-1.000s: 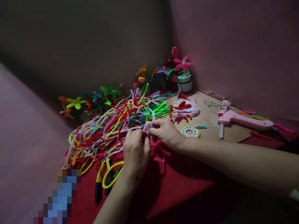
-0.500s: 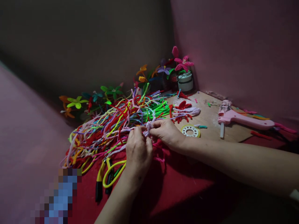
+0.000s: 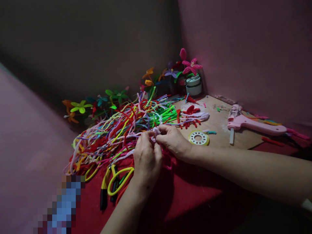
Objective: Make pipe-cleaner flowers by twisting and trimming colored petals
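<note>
My left hand [image 3: 147,159] and my right hand [image 3: 173,140] meet fingertip to fingertip over a small bundle of pale lilac pipe cleaner [image 3: 155,132]. Both hands pinch it, fingers closed round it. It sits at the near edge of a big heap of loose pipe cleaners [image 3: 117,133] in red, green, yellow, purple and pink. A pink pipe cleaner piece [image 3: 168,160] lies on the red cloth [image 3: 190,191] just below my hands.
Yellow-handled pliers [image 3: 107,187] lie left of my left wrist. A wooden board [image 3: 219,125] holds a tape roll [image 3: 198,137], red and lilac petal pieces [image 3: 192,116] and a pink glue gun [image 3: 251,124]. Finished pipe-cleaner flowers [image 3: 190,66] stand in the corner by pink walls.
Both hands have shifted slightly up and right while working the lilac piece; my left hand has closed in tighter against the right.
</note>
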The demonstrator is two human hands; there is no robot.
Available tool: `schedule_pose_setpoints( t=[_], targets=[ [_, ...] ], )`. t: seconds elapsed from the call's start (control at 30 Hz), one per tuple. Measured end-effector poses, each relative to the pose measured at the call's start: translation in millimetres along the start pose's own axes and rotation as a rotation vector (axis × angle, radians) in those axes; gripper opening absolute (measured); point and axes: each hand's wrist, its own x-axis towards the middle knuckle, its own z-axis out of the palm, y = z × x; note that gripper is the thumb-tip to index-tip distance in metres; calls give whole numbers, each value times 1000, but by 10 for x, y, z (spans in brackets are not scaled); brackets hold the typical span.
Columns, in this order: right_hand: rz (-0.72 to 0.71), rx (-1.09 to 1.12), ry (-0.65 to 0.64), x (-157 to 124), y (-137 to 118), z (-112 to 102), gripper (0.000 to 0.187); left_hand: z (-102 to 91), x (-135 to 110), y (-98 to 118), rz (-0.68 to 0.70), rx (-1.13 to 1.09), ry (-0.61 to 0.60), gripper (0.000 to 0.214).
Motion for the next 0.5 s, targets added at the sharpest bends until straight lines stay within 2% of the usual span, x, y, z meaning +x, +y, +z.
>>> schedule_pose_setpoints(
  t=[0.1,0.2,0.3,0.37,0.5],
  targets=[
    [-32,-94,4,-37,-22,7,2,15,3,-3,14,11,37,23],
    [-84,-213,47,-70,-38,17,3,40,-17,-6,111,59,82,26],
    [-126,-209,43,-86,-49,24,8,61,-40,-15,190,107,95,26],
    [-72,-147,-36,-87,-62,21,8,68,-42,-34,204,136,80,24],
    [12,-119,-77,-70,-84,-13,9,77,-16,-115,241,139,88,25]
  ],
)
